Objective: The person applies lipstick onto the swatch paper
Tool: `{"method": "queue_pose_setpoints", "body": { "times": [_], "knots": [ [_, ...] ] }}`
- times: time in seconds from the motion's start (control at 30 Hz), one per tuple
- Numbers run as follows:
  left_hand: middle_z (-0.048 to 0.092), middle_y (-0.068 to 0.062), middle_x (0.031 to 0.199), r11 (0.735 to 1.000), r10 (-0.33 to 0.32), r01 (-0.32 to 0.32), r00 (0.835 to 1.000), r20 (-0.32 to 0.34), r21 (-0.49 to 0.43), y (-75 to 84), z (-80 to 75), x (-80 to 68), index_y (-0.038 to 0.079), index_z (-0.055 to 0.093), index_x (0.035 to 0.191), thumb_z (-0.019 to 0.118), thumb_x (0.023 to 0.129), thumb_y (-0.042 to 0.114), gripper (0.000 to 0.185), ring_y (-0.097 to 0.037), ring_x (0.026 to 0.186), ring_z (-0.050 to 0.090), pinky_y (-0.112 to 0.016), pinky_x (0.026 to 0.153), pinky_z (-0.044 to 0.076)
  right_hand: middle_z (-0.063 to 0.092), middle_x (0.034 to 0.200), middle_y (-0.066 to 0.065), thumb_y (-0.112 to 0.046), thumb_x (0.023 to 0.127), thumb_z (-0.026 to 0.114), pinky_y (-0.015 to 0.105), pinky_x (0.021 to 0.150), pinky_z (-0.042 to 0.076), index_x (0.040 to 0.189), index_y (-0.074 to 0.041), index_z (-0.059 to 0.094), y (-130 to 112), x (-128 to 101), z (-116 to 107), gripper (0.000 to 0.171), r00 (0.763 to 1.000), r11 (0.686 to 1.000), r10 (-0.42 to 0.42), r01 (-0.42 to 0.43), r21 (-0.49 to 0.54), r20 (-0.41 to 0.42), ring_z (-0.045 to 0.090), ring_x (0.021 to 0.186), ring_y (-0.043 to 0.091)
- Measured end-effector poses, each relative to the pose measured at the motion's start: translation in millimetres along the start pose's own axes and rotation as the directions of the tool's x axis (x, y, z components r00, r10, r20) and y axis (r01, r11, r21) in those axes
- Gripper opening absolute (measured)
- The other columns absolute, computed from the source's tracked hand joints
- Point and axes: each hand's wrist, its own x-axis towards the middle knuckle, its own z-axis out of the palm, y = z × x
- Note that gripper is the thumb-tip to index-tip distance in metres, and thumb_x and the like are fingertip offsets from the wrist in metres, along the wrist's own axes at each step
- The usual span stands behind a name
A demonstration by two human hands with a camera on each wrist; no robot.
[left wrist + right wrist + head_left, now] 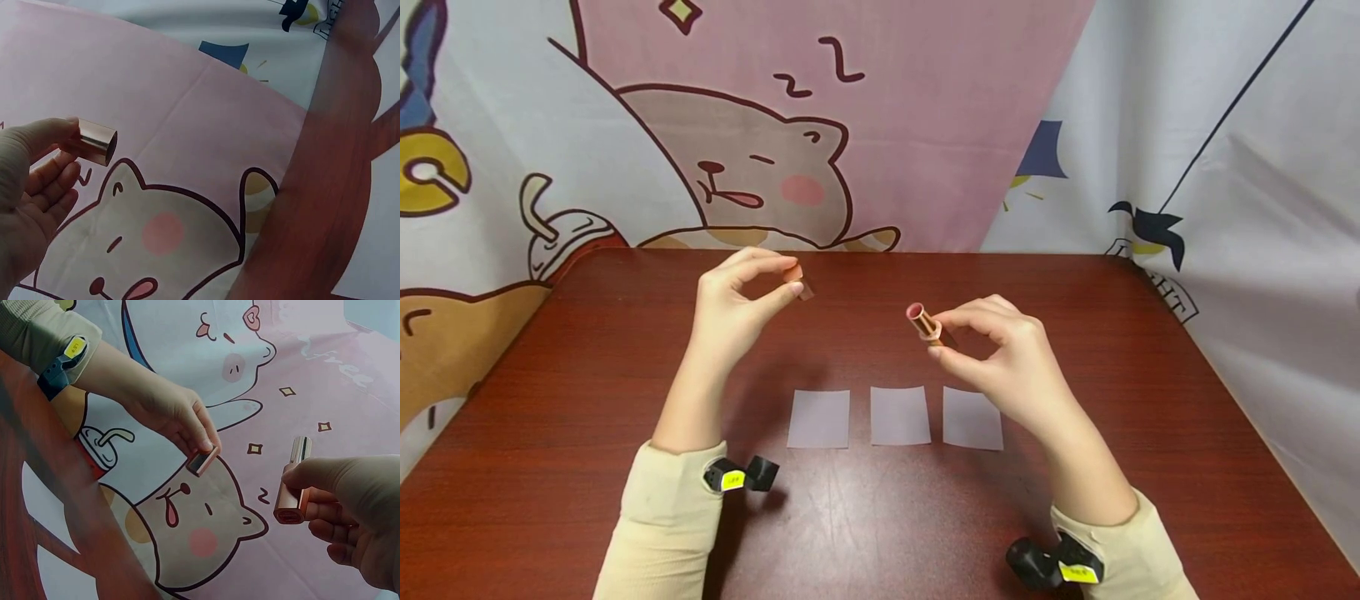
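Above the dark red wooden table (1150,350), both hands are raised, well apart. Left hand (730,308) pinches a short rose-gold metallic lipstick cap (797,279) between thumb and fingertips, its open end facing away from the palm. Right hand (1007,358) grips a rose-gold lipstick tube (923,322) at its base with curled fingers, pink tip exposed and tilted toward the left hand. Three pale square paper sheets (900,415) lie in a row on the table below the hands. Cartoon cat backdrop cloth (760,167) hangs behind.
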Motion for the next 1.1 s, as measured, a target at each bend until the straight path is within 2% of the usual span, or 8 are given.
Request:
{"method": "queue_pose_setpoints", "body": {
  "times": [0.1, 0.33, 0.4, 0.63, 0.9, 1.1],
  "knots": [
    [0.069, -0.01, 0.089, 0.999, -0.026, 0.026, 1.0, 0.004, 0.024, -1.3, -0.3, -0.3, -0.003, 0.073, 0.097, 0.078, 0.075, -0.006, 0.023, -0.011, 0.092, 0.06, -0.027, 0.091, 0.041, 0.069, 0.085, -0.009, 0.003, 0.069, 0.082, 0.021, 0.072, 0.042, 0.091, -0.011, 0.076, 0, 0, 0, 0.027, 1.0, 1.0, -0.002, 0.002, 0.002, -0.002, 0.056, 0.083, 0.012],
    [0.067, -0.021, 0.089, 0.997, -0.06, 0.059, 0.998, 0.026, 0.053, 15.7, -1.3, -1.7, -0.011, 0.07, 0.096, 0.075, 0.074, -0.012, 0.023, -0.014, 0.092, 0.061, -0.025, 0.089, 0.042, 0.068, 0.085, -0.009, 0.002, 0.069, 0.082, 0.021, 0.072, 0.042, 0.091, -0.012, 0.076, -1, -1, -1, 0.027, 1.0, 1.0, -0.001, 0.001, -0.002, -0.003, 0.057, 0.083, 0.014],
    [0.067, -0.022, 0.09, 0.996, -0.071, 0.069, 0.997, 0.032, 0.058, 14.8, -1.8, -1.9, -0.011, 0.07, 0.096, 0.075, 0.074, -0.012, 0.023, -0.015, 0.092, 0.062, -0.024, 0.089, 0.042, 0.068, 0.086, -0.009, 0.002, 0.069, 0.082, 0.022, 0.072, 0.042, 0.091, -0.012, 0.076, -1, -1, -1, 0.027, 1.0, 1.0, 0.0, 0.0, -0.001, -0.003, 0.056, 0.083, 0.013],
    [0.067, -0.022, 0.09, 0.991, -0.115, 0.111, 0.992, 0.045, 0.079, 4.3, -2.9, -3.9, -0.012, 0.07, 0.096, 0.075, 0.074, -0.011, 0.022, -0.016, 0.089, 0.062, -0.022, 0.086, 0.043, 0.069, 0.086, -0.009, 0.002, 0.069, 0.083, 0.022, 0.072, 0.042, 0.091, -0.012, 0.076, -1, -1, -1, 0.027, 1.0, 1.0, -0.003, 0.003, -0.001, -0.005, 0.056, 0.083, 0.011],
    [0.069, -0.018, 0.09, 0.987, -0.127, 0.12, 0.99, 0.066, 0.108, -12.3, -2.1, -7.0, -0.009, 0.071, 0.096, 0.077, 0.075, -0.008, 0.022, -0.012, 0.087, 0.063, -0.024, 0.085, 0.043, 0.069, 0.086, -0.008, 0.002, 0.069, 0.083, 0.022, 0.074, 0.043, 0.091, -0.011, 0.076, 0, -1, -1, 0.027, 1.0, 1.0, 0.001, -0.001, -0.003, -0.007, 0.057, 0.084, 0.013],
    [0.068, -0.019, 0.091, 0.982, -0.165, 0.155, 0.982, 0.089, 0.112, -17.7, -0.9, -8.5, -0.011, 0.07, 0.096, 0.075, 0.076, -0.009, 0.021, -0.024, 0.089, 0.062, -0.02, 0.084, 0.041, 0.069, 0.087, -0.008, 0.003, 0.069, 0.083, 0.022, 0.075, 0.043, 0.092, -0.01, 0.076, 0, -2, -1, 0.028, 1.0, 1.0, 0.002, -0.002, -0.003, -0.008, 0.056, 0.085, 0.01]
  ]
}}
